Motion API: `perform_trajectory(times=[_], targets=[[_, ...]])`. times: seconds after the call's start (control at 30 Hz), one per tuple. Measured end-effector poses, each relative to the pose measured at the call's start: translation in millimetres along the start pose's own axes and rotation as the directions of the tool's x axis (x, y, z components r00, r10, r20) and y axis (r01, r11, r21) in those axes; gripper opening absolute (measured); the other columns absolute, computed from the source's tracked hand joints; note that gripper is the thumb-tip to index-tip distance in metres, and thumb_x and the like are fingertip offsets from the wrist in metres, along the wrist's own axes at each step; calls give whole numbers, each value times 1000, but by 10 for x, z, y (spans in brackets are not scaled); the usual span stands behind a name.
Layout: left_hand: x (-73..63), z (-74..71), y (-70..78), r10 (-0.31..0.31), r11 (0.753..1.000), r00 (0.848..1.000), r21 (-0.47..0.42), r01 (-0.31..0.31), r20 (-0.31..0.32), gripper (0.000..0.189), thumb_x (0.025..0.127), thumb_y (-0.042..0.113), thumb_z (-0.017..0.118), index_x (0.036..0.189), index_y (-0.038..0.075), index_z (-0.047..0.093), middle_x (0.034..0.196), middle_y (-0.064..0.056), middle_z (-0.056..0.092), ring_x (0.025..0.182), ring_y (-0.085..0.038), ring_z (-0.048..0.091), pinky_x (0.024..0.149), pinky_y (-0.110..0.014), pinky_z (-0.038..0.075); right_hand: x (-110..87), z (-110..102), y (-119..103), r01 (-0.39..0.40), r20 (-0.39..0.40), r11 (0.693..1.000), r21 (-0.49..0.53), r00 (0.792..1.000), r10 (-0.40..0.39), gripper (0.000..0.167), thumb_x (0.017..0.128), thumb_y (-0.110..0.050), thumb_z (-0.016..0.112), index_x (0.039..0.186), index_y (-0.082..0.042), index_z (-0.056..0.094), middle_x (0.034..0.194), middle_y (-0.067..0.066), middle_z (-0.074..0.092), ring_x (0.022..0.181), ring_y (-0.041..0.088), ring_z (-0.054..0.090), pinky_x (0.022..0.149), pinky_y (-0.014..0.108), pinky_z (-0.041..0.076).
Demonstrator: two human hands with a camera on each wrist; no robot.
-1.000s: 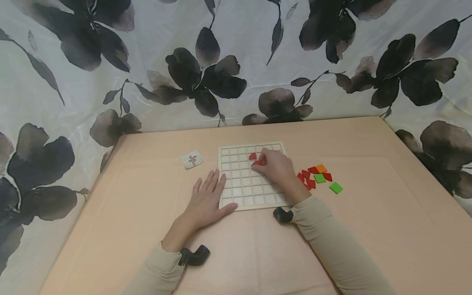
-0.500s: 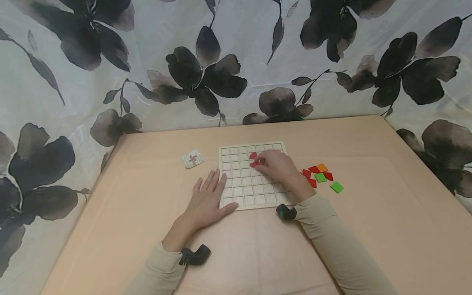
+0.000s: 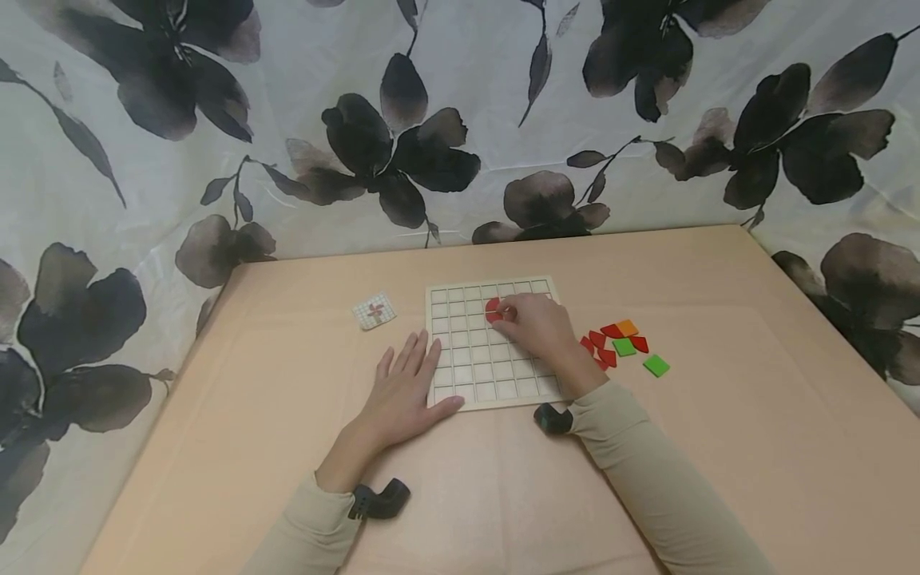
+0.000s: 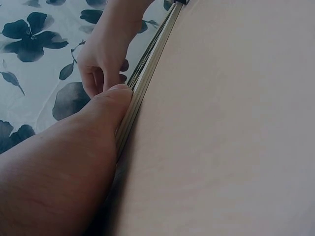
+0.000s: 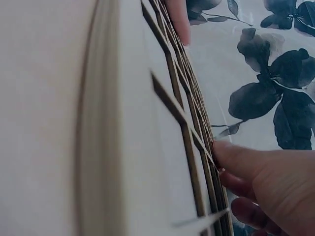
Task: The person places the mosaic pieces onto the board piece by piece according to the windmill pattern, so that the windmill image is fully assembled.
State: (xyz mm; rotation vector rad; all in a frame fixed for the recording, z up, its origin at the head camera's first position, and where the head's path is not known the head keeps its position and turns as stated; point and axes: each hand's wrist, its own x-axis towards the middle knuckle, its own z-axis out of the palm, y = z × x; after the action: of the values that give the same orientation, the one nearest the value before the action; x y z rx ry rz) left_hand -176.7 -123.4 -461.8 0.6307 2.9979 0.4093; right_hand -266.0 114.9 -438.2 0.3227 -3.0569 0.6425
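A white board with a raised square grid point(image 3: 460, 355) lies at the middle of the table. My left hand point(image 3: 404, 399) rests flat along its left edge, fingers straight and the thumb at the near edge. Over the upper middle of the grid, my right hand point(image 3: 541, 323) pinches a small red tile point(image 3: 493, 317) with a curved edge, set right against another red tile point(image 3: 492, 304) on the grid. In the right wrist view the thumb and fingers of the right hand point(image 5: 266, 177) are down at grid level, and the tile is mostly hidden.
Loose red tiles point(image 3: 607, 358), green tiles point(image 3: 656, 366) and an orange tile point(image 3: 627, 327) lie right of the board. A small card with a red pattern on a grid point(image 3: 374, 310) lies to its left. Floral cloth point(image 3: 287, 96) hangs behind the table point(image 3: 287, 335).
The right hand has shifted slightly, bringing the held red tile up against the upper one, so the gap between them has closed. The left hand stays in place.
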Motion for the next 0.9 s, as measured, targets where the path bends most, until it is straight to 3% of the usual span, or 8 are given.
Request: perform_trajectory(times=[0.23,0.43,0.73,0.9], targets=[[4,0,2,-2,1000,1000,-5,2,8,94,86,72,40,153,10,16,161,-12,7,149,-26,2,116,-55,3,2,-109,54,-22,37,999,46,999,21,30,85,-34,67,112,-21,71,90,-2,70,85,17,60,73,35,49],[1,8,-2,-5,1000,1000,-2,5,14,94,86,73,39,153,11,16,161,-11,6,149,-26,2,116,-55,3,4,-88,52,-2,70,999,36,998,-1,31,85,-32,70,113,-18,71,89,0,68,81,18,57,70,31,48],[-17,8,-6,-6,1000,1000,-12,6,7,94,86,72,40,153,11,16,161,-11,6,149,-26,2,116,-55,3,20,-27,14,-24,42,1000,-9,999,24,27,83,-35,69,106,-20,71,83,-1,65,78,18,55,65,30,46],[-10,5,-4,-5,1000,1000,-13,5,2,94,86,72,40,153,10,17,161,-11,7,149,-27,3,116,-55,3,27,-9,4,-21,37,1000,-9,999,21,32,82,-38,71,109,-22,68,80,-1,62,73,17,55,58,28,44]])
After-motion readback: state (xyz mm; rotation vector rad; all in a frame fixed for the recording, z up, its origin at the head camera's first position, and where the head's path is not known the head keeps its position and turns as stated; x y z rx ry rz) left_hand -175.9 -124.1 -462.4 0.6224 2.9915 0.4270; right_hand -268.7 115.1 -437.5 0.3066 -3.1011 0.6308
